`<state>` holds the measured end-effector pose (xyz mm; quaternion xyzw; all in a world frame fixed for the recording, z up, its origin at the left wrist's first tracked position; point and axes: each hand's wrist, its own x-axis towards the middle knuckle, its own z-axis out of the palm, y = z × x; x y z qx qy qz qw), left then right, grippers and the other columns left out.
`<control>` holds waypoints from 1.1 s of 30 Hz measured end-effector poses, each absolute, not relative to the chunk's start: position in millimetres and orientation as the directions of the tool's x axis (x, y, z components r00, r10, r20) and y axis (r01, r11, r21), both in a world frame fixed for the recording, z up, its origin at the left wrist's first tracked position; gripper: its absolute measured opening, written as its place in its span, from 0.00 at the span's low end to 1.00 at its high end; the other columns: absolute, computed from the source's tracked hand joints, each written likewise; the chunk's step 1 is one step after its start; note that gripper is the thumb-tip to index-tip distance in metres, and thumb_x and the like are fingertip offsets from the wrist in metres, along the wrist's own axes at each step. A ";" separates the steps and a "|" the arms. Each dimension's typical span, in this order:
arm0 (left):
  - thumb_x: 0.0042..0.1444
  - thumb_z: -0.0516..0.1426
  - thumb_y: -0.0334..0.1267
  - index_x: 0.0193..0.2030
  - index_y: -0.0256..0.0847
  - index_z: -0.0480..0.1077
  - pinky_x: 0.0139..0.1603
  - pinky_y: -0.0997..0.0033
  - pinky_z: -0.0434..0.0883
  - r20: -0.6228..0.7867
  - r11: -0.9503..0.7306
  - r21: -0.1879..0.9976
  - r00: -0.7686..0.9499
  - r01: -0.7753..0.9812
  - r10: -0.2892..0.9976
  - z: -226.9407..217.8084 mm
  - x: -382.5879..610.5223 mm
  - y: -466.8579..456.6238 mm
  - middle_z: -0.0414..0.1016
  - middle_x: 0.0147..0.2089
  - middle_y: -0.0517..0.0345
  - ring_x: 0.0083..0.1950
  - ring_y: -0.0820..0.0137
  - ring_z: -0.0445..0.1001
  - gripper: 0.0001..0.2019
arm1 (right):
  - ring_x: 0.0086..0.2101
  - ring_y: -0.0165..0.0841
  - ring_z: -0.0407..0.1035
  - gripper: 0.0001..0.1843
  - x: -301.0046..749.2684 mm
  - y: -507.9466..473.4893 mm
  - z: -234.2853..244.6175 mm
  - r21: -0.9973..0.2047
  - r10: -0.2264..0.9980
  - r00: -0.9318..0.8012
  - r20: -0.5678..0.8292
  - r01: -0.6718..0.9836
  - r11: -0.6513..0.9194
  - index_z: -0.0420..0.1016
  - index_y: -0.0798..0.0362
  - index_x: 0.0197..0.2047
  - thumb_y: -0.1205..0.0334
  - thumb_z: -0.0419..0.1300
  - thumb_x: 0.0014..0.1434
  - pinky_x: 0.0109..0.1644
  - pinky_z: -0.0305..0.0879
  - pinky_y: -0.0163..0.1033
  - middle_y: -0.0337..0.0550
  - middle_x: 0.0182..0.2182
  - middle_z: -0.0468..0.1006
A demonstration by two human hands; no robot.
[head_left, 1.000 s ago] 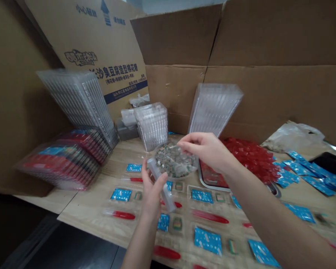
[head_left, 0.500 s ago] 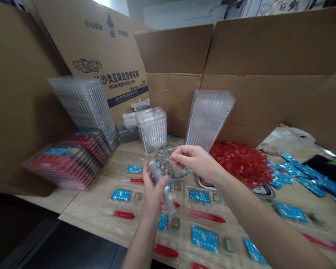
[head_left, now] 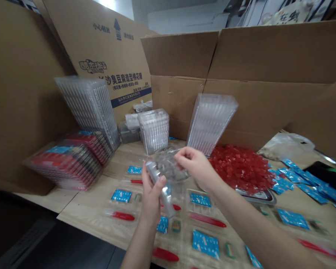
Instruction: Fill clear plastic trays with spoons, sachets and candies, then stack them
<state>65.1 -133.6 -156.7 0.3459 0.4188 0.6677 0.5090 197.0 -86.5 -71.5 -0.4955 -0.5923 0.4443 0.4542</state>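
Big cardboard box [head_left: 268, 56] walls stand around a wood table [head_left: 84, 203], w/ stacks of clear trays [head_left: 210, 121] on far side and red candies [head_left: 240, 168] to the right. R hand [head_left: 194, 166] reaches fwd from near right, fingers half curled at right edge of clear dish [head_left: 169, 166]; touching or not, cannot tell, too blurred. L hand [head_left: 151, 198] is raised upright, fingers closed around clear tube [head_left: 158, 186], just left of dish.

You have two hands in view, your left hand [head_left: 151, 194] and your right hand [head_left: 196, 166], three far stacks of clear plastic blister trays [head_left: 210, 123], and one right-hand heap of red candies [head_left: 240, 168].
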 end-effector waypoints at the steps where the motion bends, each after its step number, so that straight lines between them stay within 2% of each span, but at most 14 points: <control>1: 0.50 0.60 0.46 0.65 0.50 0.48 0.58 0.59 0.61 0.028 -0.131 0.919 -0.272 -0.370 0.962 -158.4 61.8 -132.0 0.61 0.61 0.51 0.61 0.58 0.62 0.38 | 0.23 0.28 0.64 0.06 200.7 -82.5 -65.0 -0.956 0.984 -0.024 0.175 0.234 0.176 0.69 0.54 0.26 0.60 0.59 0.48 0.28 0.60 0.34 0.37 0.22 0.71; 3: 0.48 0.62 0.47 0.65 0.51 0.47 0.60 0.58 0.59 0.007 -0.122 0.933 -0.322 -0.339 0.947 -161.0 57.5 -128.9 0.59 0.62 0.51 0.61 0.58 0.61 0.40 | 0.25 0.29 0.66 0.06 205.9 -72.9 -53.9 -0.897 0.953 0.029 0.302 0.346 0.274 0.71 0.54 0.28 0.60 0.58 0.49 0.30 0.61 0.35 0.38 0.23 0.73; 5: 0.47 0.62 0.47 0.65 0.51 0.46 0.60 0.56 0.58 -0.017 -0.101 0.933 -0.323 -0.345 0.946 -162.2 56.8 -126.6 0.58 0.62 0.51 0.61 0.58 0.62 0.41 | 0.27 0.30 0.67 0.06 205.9 -60.4 -51.8 -0.815 0.919 -0.001 0.394 0.461 0.351 0.71 0.54 0.28 0.61 0.57 0.51 0.32 0.61 0.35 0.40 0.25 0.74; 7: 0.48 0.61 0.46 0.65 0.51 0.46 0.60 0.57 0.57 -0.031 -0.088 0.930 -0.314 -0.358 0.949 -162.7 58.8 -125.2 0.58 0.62 0.51 0.60 0.59 0.62 0.40 | 0.30 0.32 0.67 0.05 201.3 -45.0 -62.6 -0.679 0.879 -0.069 0.471 0.608 0.412 0.71 0.54 0.29 0.64 0.55 0.53 0.36 0.61 0.36 0.42 0.28 0.74; 9: 0.49 0.61 0.45 0.65 0.51 0.46 0.60 0.60 0.58 -0.022 -0.092 0.931 -0.307 -0.353 0.952 -164.0 60.6 -124.6 0.58 0.62 0.51 0.60 0.60 0.62 0.39 | 0.35 0.34 0.67 0.05 195.2 -30.1 -82.8 -0.539 0.869 -0.159 0.468 0.728 0.424 0.71 0.53 0.28 0.67 0.55 0.54 0.42 0.60 0.38 0.45 0.31 0.74; 11: 0.50 0.61 0.44 0.65 0.53 0.46 0.59 0.62 0.59 -0.006 -0.099 0.931 -0.284 -0.353 0.959 -166.4 60.5 -124.5 0.59 0.62 0.53 0.60 0.62 0.63 0.39 | 0.38 0.35 0.67 0.05 189.6 -21.8 -103.1 -0.496 0.897 -0.205 0.392 0.774 0.394 0.71 0.54 0.28 0.68 0.55 0.54 0.44 0.59 0.38 0.47 0.33 0.75; 13: 0.50 0.61 0.43 0.66 0.54 0.45 0.58 0.63 0.61 0.002 -0.095 0.929 -0.253 -0.356 0.967 -169.1 58.7 -124.6 0.60 0.62 0.53 0.59 0.62 0.64 0.39 | 0.35 0.34 0.68 0.07 185.2 -25.9 -114.8 -0.581 0.929 -0.185 0.321 0.736 0.347 0.72 0.54 0.30 0.65 0.54 0.57 0.40 0.61 0.37 0.45 0.31 0.75; 16: 0.49 0.62 0.42 0.66 0.53 0.44 0.57 0.62 0.63 0.001 -0.081 0.929 -0.219 -0.360 0.976 -171.1 57.3 -124.3 0.61 0.60 0.52 0.59 0.61 0.65 0.41 | 0.28 0.30 0.67 0.12 179.4 -53.3 -111.3 -0.830 0.957 -0.245 0.154 0.494 0.260 0.73 0.54 0.30 0.57 0.53 0.58 0.32 0.60 0.35 0.40 0.25 0.74; 19: 0.48 0.63 0.42 0.67 0.52 0.42 0.57 0.60 0.64 -0.005 -0.062 0.921 -0.170 -0.385 0.985 -169.9 61.0 -124.0 0.62 0.60 0.50 0.60 0.59 0.63 0.44 | 0.25 0.28 0.65 0.08 174.4 -83.9 -97.6 -0.959 0.936 -0.351 -0.019 0.272 0.083 0.73 0.55 0.27 0.60 0.57 0.52 0.29 0.59 0.33 0.37 0.22 0.72; 21: 0.47 0.64 0.42 0.67 0.51 0.41 0.57 0.59 0.64 -0.009 -0.054 0.912 -0.150 -0.407 0.989 -167.9 65.2 -125.0 0.61 0.60 0.49 0.60 0.58 0.63 0.45 | 0.23 0.26 0.62 0.06 173.5 -95.4 -92.1 -0.983 0.938 -0.339 -0.080 0.181 -0.019 0.72 0.55 0.25 0.62 0.58 0.50 0.28 0.57 0.32 0.35 0.21 0.70; 25: 0.45 0.64 0.43 0.66 0.50 0.45 0.58 0.58 0.63 0.038 -0.097 0.874 -0.132 -0.477 0.990 -162.0 70.6 -129.8 0.60 0.61 0.48 0.61 0.57 0.62 0.44 | 0.22 0.24 0.61 0.09 177.2 -100.0 -90.4 -0.987 0.924 -0.352 -0.149 -0.011 -0.163 0.69 0.55 0.25 0.59 0.61 0.48 0.28 0.58 0.32 0.34 0.21 0.68; 30: 0.50 0.60 0.43 0.59 0.48 0.56 0.56 0.60 0.65 0.061 -0.120 0.840 -0.126 -0.530 0.990 -157.8 70.5 -133.6 0.67 0.56 0.52 0.58 0.59 0.66 0.30 | 0.23 0.24 0.60 0.12 173.1 -100.4 -85.4 -0.983 0.928 -0.352 -0.120 -0.085 -0.160 0.67 0.55 0.24 0.56 0.62 0.48 0.30 0.59 0.33 0.33 0.20 0.67; 33: 0.50 0.60 0.41 0.57 0.46 0.59 0.55 0.62 0.66 0.015 -0.079 0.818 -0.116 -0.570 0.993 -159.6 69.1 -134.5 0.69 0.55 0.52 0.58 0.59 0.67 0.27 | 0.23 0.24 0.59 0.11 165.9 -102.3 -83.1 -0.985 0.928 -0.354 -0.115 -0.078 -0.152 0.66 0.54 0.23 0.57 0.61 0.49 0.30 0.58 0.32 0.32 0.20 0.65</control>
